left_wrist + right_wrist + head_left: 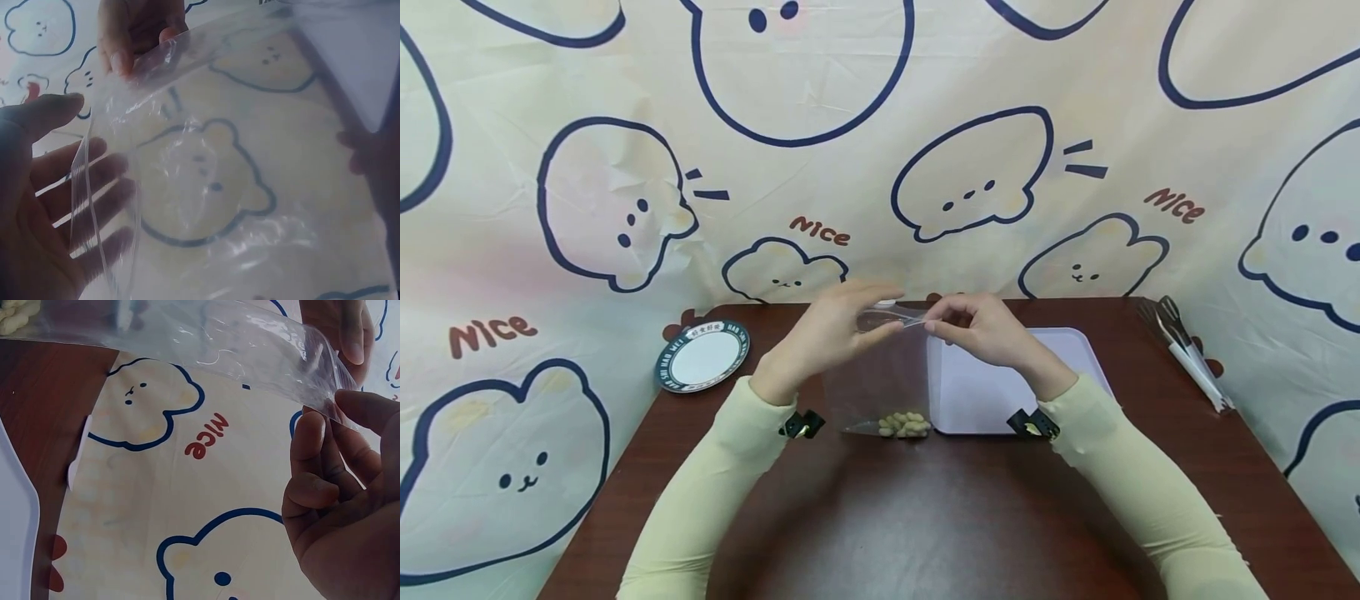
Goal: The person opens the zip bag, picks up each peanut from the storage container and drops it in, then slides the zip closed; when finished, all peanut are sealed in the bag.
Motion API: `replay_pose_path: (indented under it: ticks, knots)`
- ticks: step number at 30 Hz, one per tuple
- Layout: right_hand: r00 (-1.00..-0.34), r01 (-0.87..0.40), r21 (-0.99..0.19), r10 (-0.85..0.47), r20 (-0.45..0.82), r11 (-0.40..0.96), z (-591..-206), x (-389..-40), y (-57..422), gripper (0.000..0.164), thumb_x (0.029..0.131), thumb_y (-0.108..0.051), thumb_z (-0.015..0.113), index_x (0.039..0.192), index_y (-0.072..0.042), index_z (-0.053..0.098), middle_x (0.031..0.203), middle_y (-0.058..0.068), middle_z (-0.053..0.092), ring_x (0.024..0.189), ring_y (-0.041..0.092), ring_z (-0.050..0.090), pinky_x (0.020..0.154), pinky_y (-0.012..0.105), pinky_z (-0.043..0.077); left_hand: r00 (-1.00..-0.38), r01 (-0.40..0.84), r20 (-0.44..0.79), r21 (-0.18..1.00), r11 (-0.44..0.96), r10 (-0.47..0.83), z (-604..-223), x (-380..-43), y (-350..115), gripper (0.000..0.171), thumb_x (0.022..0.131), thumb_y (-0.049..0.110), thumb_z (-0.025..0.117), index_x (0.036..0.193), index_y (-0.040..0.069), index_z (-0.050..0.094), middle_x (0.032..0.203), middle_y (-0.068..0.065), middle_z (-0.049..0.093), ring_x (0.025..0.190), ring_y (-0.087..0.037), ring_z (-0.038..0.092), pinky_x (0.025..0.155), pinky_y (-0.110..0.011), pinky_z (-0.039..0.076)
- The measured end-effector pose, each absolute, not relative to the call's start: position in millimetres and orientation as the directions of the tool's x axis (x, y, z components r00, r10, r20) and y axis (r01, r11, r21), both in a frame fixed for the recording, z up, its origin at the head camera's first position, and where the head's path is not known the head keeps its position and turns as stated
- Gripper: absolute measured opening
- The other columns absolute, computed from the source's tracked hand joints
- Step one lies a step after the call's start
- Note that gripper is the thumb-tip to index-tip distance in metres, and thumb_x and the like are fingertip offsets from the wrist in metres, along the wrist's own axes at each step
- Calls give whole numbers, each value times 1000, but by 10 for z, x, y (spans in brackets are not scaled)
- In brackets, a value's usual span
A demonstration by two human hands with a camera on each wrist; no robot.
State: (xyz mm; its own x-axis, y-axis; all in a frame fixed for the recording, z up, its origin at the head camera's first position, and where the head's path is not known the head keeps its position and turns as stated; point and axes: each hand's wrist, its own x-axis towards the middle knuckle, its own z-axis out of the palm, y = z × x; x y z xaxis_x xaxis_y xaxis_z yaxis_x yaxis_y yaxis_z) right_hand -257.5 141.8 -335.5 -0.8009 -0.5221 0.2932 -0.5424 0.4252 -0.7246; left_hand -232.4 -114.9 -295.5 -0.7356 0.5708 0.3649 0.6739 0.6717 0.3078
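A clear zip bag (880, 375) hangs upright over the table, several pale yellow, nut-like pieces (904, 425) gathered in its bottom corner. At its top right corner my right hand (981, 329) pinches the plastic between thumb and fingers, as the right wrist view also shows at the bag's edge (325, 381). My left hand (823, 333) is at the other side of the mouth. In the left wrist view, its straight, spread fingers (94, 187) lie behind the see-through plastic, with the thumb (56, 112) held apart from them.
A pale lilac tray (977, 392) lies right of the bag, partly behind it. At the back left is a round plate (703, 357) with a dark green rim. Whisk-like utensils with white handles (1195, 367) lie at the right edge. A patterned cloth (850, 183) hangs behind the brown table (880, 517).
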Motion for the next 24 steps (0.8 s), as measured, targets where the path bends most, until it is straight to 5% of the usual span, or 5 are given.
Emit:
replay_pose_path:
  ticks: [8, 19, 24]
  knots:
    - [-795, -556, -714, -524, 306, 425, -3340, -2557, 1425, 13, 96, -27, 68, 101, -18, 75, 82, 2, 68, 69, 21, 57, 57, 29, 46, -671, 725, 404, 184, 663, 622, -2969, -2355, -1030, 18, 92, 34, 72, 103, 19, 73, 94, 6, 67, 86, -11, 62, 80, -31, 52]
    - [-797, -549, -725, -521, 305, 416, -3336, -2538, 1417, 10, 95, -27, 68, 99, -19, 74, 83, 2, 67, 68, 21, 57, 58, 28, 46, -698, 705, 389, 229, 671, 601, -2968, -2340, -983, 10, 93, 29, 72, 92, 19, 74, 87, 8, 67, 82, -9, 64, 84, -33, 49]
    - [-797, -553, -717, -520, 308, 423, -3337, -2543, 1413, 10, 95, -28, 68, 98, -20, 74, 84, 0, 68, 68, 20, 56, 58, 28, 47, -711, 695, 378, 247, 675, 593, -2967, -2339, -975, 11, 93, 30, 71, 92, 19, 75, 86, 8, 66, 80, -8, 63, 75, -28, 51]
